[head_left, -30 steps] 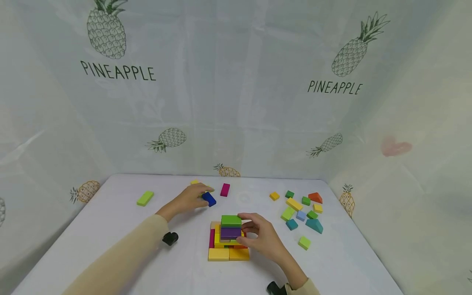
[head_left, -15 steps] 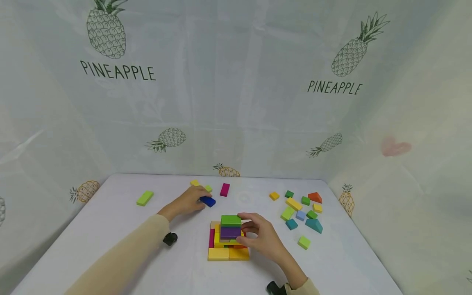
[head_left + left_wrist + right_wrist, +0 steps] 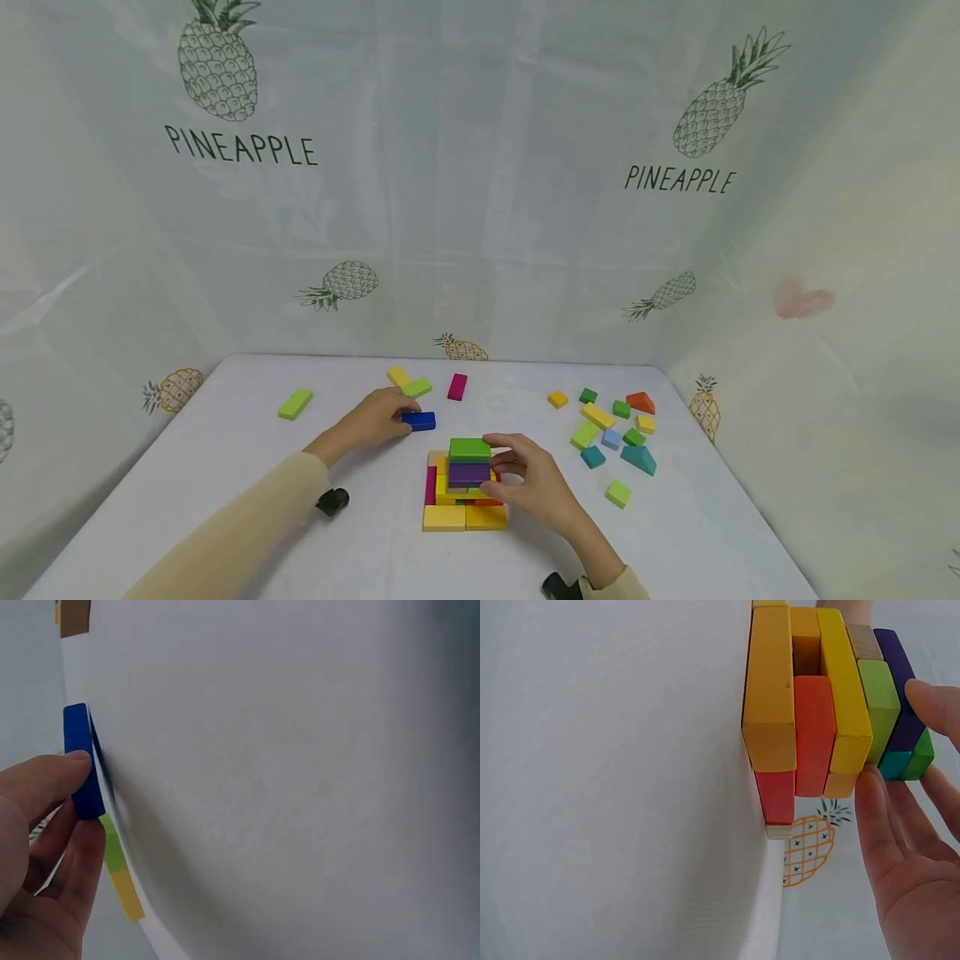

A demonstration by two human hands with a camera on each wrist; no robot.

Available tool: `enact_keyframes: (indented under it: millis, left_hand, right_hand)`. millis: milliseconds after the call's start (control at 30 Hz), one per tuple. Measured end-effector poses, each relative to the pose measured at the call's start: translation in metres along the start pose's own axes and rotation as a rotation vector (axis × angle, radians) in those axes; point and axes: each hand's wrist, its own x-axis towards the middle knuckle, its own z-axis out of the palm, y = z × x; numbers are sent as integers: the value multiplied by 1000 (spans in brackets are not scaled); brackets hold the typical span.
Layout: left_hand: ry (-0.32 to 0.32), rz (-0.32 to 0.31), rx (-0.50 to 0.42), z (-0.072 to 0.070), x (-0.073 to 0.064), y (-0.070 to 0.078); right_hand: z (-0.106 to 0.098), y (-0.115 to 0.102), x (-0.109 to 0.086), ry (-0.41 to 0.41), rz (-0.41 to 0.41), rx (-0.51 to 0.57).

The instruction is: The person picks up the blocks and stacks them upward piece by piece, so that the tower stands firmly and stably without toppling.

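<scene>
My left hand (image 3: 371,421) pinches a dark blue block (image 3: 420,422) between thumb and fingers. In the left wrist view that block (image 3: 84,780) looks raised slightly over the table, its shadow beside it. My right hand (image 3: 532,479) holds the upper right side of a layered block tower (image 3: 444,517), thumb at the front and fingers behind. A green block (image 3: 470,450) tops the tower, over a purple block (image 3: 469,475). The right wrist view has the thumb against the purple block (image 3: 901,690) and fingertips near the teal block (image 3: 895,763).
Beyond the left hand lie a yellow block (image 3: 399,377), a light green block (image 3: 417,387) and a magenta block (image 3: 457,387). Another light green block (image 3: 296,403) is far left. Several small blocks, including a teal triangle (image 3: 640,459), are scattered right. A pineapple-print curtain (image 3: 480,208) stands behind.
My left hand has drawn back toward me and slightly left with the blue block, which has turned to lie sideways. The right hand and the tower look the same.
</scene>
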Motion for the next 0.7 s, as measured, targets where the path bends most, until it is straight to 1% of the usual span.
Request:
enact_keyframes:
  millis: [167,300,400,500,567,700]
  left_hand:
    - [38,-24,-36,-2,-9,2]
    - [71,4,-55,-11,-17,11]
    - [97,52,-57,-19,-23,24]
    - [106,106,-80,-27,-29,42]
    - [101,141,-102,-31,-33,55]
    - [67,189,-149,-35,-42,78]
  right_hand:
    - [0,-1,0,-1,-2,2]
    - [1,-1,0,0,-4,-8]
    - [0,-1,0,1,-5,-13]
    - [0,-1,0,1,-2,-10]
    - [0,-2,0,0,2,-6]
    - [-1,-1,0,-3,2,0]
